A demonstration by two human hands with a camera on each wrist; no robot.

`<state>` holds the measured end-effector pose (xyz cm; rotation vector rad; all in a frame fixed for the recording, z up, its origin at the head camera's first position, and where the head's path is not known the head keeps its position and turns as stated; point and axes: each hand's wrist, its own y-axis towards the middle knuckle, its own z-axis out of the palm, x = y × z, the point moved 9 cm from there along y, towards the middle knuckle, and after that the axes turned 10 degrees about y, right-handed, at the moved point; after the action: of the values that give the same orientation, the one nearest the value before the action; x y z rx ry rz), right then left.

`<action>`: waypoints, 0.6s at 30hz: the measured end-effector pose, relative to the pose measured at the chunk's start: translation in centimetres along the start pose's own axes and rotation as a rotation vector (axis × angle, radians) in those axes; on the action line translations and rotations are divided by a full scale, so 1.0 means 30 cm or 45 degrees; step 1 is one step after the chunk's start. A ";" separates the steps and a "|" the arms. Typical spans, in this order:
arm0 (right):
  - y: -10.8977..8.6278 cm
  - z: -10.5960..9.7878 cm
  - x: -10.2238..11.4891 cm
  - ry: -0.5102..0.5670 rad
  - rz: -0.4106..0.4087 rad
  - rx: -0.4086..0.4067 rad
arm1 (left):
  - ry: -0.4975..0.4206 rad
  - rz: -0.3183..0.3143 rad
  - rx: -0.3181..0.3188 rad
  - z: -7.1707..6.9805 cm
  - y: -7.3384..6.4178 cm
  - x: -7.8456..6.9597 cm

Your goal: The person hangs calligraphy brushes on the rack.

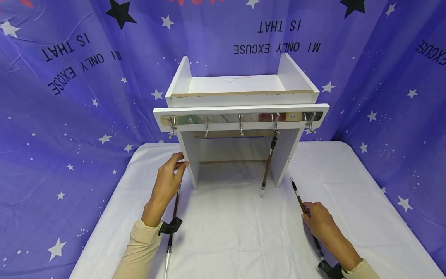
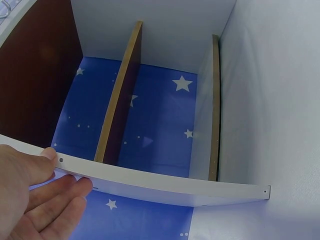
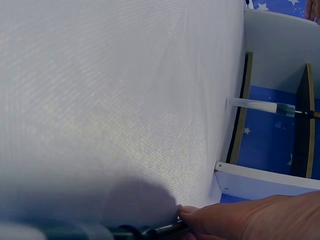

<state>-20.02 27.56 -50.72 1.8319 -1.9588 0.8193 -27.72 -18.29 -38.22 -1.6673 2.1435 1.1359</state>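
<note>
Toward the left edge of the white table [image 1: 230,236]: one dark-handled brush [image 1: 175,204], shaft crossed by a black wrist mount [image 1: 171,225], upper end hidden behind the left hand [image 1: 168,180], tip cut off below. Left thumb and fingers: pinching the front edge of a side panel. Near the table's back edge: white rack [image 1: 240,101], probably stiff. On its second hook [image 1: 277,121] from the right: hanging brush [image 1: 268,164], pale tip down, cap or bristle unclear. Toward the table's right edge: held brush [image 1: 298,199], pinched mid-shaft by right hand [image 1: 322,223]. Likely light, stiff, slippery if lacquered; best taken high, loop left free. Lower end blocked by wrist; table contact impossible to tell.
</note>
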 end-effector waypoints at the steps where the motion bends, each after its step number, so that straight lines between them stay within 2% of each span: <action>1: 0.000 0.000 -0.001 -0.001 0.000 0.000 | 0.000 0.000 -0.001 0.000 0.000 0.000; 18: -0.004 -0.013 0.002 0.026 -0.056 -0.051 | 0.012 0.014 -0.010 0.001 -0.002 -0.003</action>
<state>-19.95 27.76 -50.36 1.8301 -1.9018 0.7761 -27.63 -18.23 -38.22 -1.6691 2.1591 1.1430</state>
